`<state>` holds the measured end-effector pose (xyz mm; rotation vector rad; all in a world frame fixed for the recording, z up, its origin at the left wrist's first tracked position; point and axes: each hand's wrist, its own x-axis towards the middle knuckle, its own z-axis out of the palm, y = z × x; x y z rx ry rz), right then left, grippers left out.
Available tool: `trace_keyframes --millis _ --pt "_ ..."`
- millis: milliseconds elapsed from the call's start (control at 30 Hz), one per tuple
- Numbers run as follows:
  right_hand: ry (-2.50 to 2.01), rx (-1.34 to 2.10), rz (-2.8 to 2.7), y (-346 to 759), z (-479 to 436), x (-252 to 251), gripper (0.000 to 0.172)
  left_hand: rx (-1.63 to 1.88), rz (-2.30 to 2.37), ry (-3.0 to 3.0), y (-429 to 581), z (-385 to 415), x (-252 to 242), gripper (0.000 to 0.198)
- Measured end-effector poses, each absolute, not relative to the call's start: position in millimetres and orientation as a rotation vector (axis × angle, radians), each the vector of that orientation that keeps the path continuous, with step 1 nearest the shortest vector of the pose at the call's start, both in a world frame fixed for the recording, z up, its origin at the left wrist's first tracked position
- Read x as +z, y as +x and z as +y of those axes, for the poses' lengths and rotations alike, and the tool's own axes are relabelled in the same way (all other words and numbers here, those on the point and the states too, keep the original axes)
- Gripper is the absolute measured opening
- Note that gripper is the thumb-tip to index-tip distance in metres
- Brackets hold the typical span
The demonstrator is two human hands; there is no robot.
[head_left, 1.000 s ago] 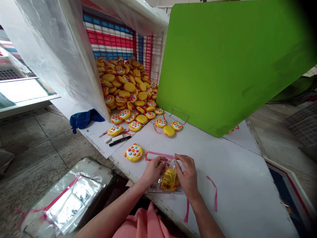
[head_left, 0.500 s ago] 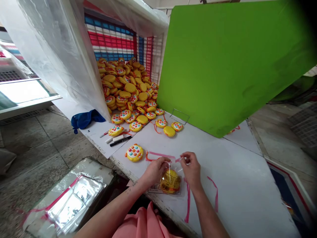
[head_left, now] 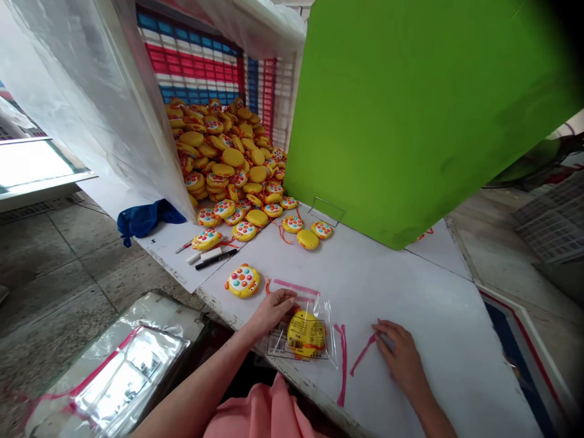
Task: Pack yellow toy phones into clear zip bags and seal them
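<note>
A clear plastic bag (head_left: 278,348) with printed labels lies at the table's near edge. Inside it is a yellow turtle-shaped toy (head_left: 306,334), back side up. My left hand (head_left: 272,312) pinches the bag's upper left part; its fingertips are partly hidden. To the right, low over the table, my right hand (head_left: 399,348) has a thin pink strip (head_left: 362,355) at its fingertips. Another pink strip (head_left: 342,368) lies between the bag and my right hand, and a pink strip (head_left: 296,286) lies above the bag. Left of that, a turtle-shaped toy (head_left: 243,281) rests with its coloured buttons up.
A heap of yellow toys (head_left: 232,158) spills from a plastic-lined crate (head_left: 196,67). A large green board (head_left: 387,121) stands at the back right. Markers (head_left: 216,259) and a blue cloth (head_left: 148,220) lie left. Flat plastic bags (head_left: 132,371) are stacked lower left.
My right hand has moved away from the bag's opening, right and toward me, with a pink strip. My left hand stays at the bag. The view has shifted slightly.
</note>
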<state>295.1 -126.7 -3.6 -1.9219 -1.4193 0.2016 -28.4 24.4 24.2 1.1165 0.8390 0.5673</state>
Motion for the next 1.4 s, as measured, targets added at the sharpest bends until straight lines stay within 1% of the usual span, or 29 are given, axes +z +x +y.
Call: trace_keyframes --millis 100,167,267,333,400,500,633,767,800,867,967,1033,1100,1167,1300,1400 --pt "-1.974 0.04 -1.08 295.2 -114.0 9.3 0.037 0.577 0.839 1.157 -28.8 23.8 27.7 0.036" --pt "-1.971 0.027 -0.918 285.4 -100.2 20.6 0.038 0.592 0.836 1.204 -28.9 23.5 28.6 0.033" --pt "-1.898 0.253 -1.102 248.8 -75.2 30.5 0.034 0.594 0.828 1.235 -29.7 23.6 29.1 0.032" --pt "-1.824 0.455 -1.302 218.3 -60.0 30.4 0.033 0.589 0.82 1.229 -30.5 23.6 28.9 0.034" --pt "-1.76 0.644 -1.387 193.2 -48.9 27.4 0.033 0.587 0.821 1.208 -31.2 23.6 27.5 0.038" --pt "-1.687 0.883 -1.292 177.8 -41.7 23.8 0.03 0.591 0.813 1.156 -31.9 24.0 22.7 0.042" --pt "-1.638 1.012 -1.096 189.6 -46.6 27.8 0.025 0.578 0.782 1.06 -33.7 26.2 17.5 0.043" --pt "-1.587 1.099 -0.992 203.9 -57.5 33.4 0.032 0.544 0.697 1.016 -36.5 27.9 22.4 0.048" --pt "-1.581 1.117 -0.979 205.5 -59.2 33.5 0.034 0.541 0.67 1.016 -37.0 27.9 24.6 0.046" --pt "-1.58 1.137 -0.963 206.7 -60.4 32.2 0.034 0.554 0.646 1.02 -38.0 27.6 28.6 0.036" --pt "-1.583 1.123 -0.961 205.7 -58.1 29.7 0.024 0.574 0.644 1.0 -39.2 27.1 32.3 0.02" --pt "-1.585 1.112 -0.965 204.7 -55.9 29.6 0.018 0.58 0.617 0.967 -40.3 27.0 33.2 0.014" --pt "-1.574 1.109 -0.969 203.9 -54.2 31.1 0.015 0.585 0.591 0.946 -41.2 27.0 33.5 0.013" --pt "-1.553 1.102 -0.953 203.0 -53.1 33.6 0.018 0.593 0.596 0.943 -41.3 26.8 33.9 0.016" --pt "-1.555 1.128 -0.961 197.9 -51.2 38.3 0.035 0.63 0.712 0.982 -38.7 25.4 35.0 0.029" --pt "-1.543 1.114 -1.009 194.3 -50.2 40.0 0.042 0.648 0.767 1.042 -36.6 24.2 34.7 0.035"
